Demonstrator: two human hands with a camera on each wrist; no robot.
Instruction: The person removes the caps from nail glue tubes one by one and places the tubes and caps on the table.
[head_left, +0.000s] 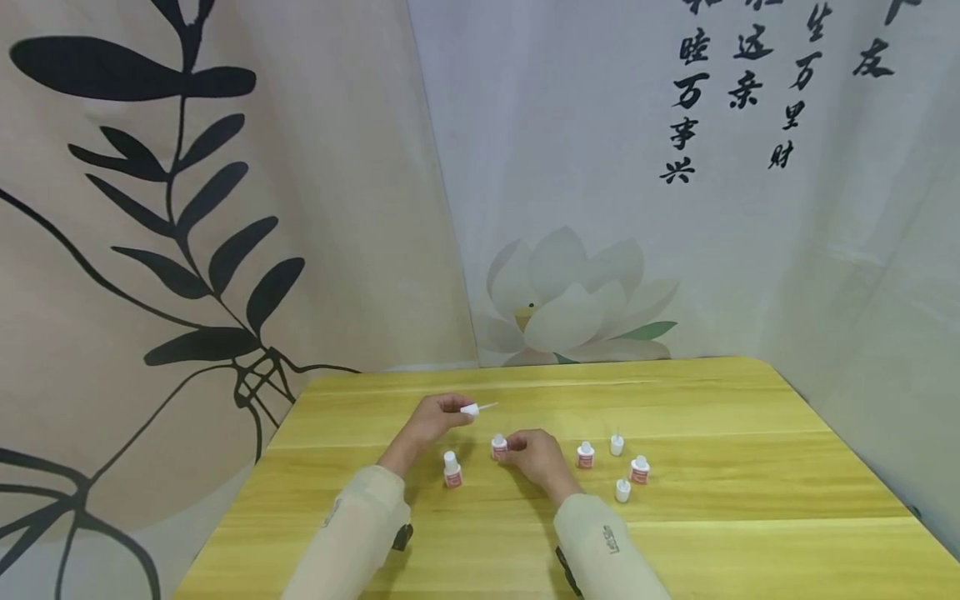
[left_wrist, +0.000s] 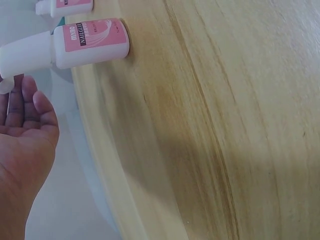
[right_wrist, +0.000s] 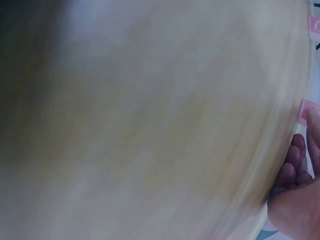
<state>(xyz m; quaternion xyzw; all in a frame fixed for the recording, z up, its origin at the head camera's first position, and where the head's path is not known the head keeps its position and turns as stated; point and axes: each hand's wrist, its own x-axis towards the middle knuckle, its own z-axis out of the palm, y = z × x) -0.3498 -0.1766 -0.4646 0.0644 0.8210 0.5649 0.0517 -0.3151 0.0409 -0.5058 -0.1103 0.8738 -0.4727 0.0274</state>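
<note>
My left hand [head_left: 435,419] pinches a white brush cap [head_left: 470,410] above the table, its thin brush pointing right. With the thumb and fingers of my right hand [head_left: 538,458] I grip a small nail glue bottle [head_left: 498,448], white with a pink label, upright on the table and without its cap. To its left stands a capped nail glue bottle [head_left: 452,471], large in the left wrist view, where its pink label [left_wrist: 95,35] reads "nail glue". In the right wrist view, the gripped bottle [right_wrist: 304,112] shows only partly at the right edge.
Right of my right hand stand two uncapped bottles, one nearer [head_left: 585,456] and one farther right [head_left: 639,471]. Two white caps stand beside them, one behind [head_left: 617,444] and one in front [head_left: 622,490]. The wooden table [head_left: 750,550] meets a printed curtain [head_left: 360,208] at the back.
</note>
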